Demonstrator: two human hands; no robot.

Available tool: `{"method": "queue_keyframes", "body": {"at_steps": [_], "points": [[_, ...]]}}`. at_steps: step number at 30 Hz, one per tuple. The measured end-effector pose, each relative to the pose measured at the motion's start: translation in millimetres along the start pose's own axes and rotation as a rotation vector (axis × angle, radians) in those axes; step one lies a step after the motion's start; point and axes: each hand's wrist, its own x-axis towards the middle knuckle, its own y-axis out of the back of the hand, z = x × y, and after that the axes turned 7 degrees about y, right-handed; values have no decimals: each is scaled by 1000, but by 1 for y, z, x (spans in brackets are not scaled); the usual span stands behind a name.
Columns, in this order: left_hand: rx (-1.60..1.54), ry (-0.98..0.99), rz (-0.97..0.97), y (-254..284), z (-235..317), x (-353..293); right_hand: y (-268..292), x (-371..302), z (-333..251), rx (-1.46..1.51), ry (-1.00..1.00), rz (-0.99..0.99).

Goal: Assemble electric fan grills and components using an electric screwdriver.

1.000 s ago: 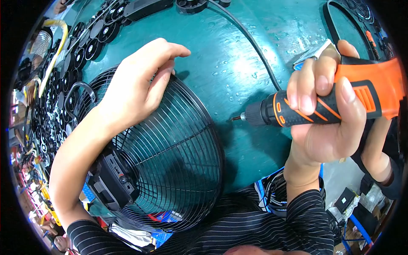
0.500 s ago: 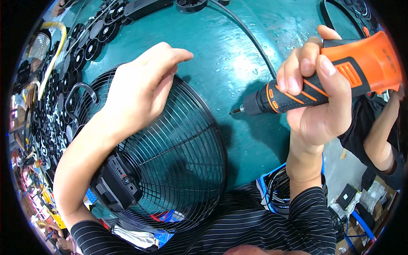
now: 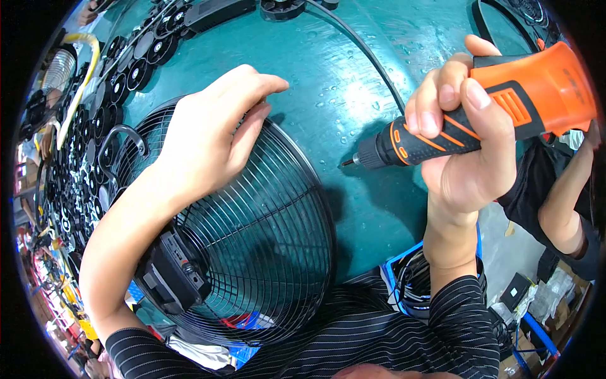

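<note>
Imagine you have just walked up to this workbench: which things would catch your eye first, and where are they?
The orange and black electric screwdriver stands out at upper right, gripped in the right hand with its bit pointing left above the teal table. At centre left lies a round black wire fan guard, with the left hand resting on its upper rim. Rows of small black round parts crowd the table's left edge.

Both forearms are bare; dark sleeves with thin pale pinstripes are pushed up past the elbows. Neither the left hand (image 3: 214, 136) nor the right hand (image 3: 464, 158) wears a glove.
</note>
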Motion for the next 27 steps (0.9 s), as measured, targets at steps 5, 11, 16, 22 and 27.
{"method": "queue_keyframes", "body": {"at_steps": [5,11,16,22,27], "points": [[-20,-24,-13,-3,-6,5,-3,-2,2,24,-12,7],[-46,-30,-25,-4,-8,6,-2,-3,7,9,0,4],[-49,-29,-36,-2,-10,8,-3,-5,11,28,128,-20],[-60,-41,-27,-4,-11,9,0,-1,4,-69,16,-25],[-70,-15,-13,-4,-9,5,6,-3,4,-145,96,-58]]}}
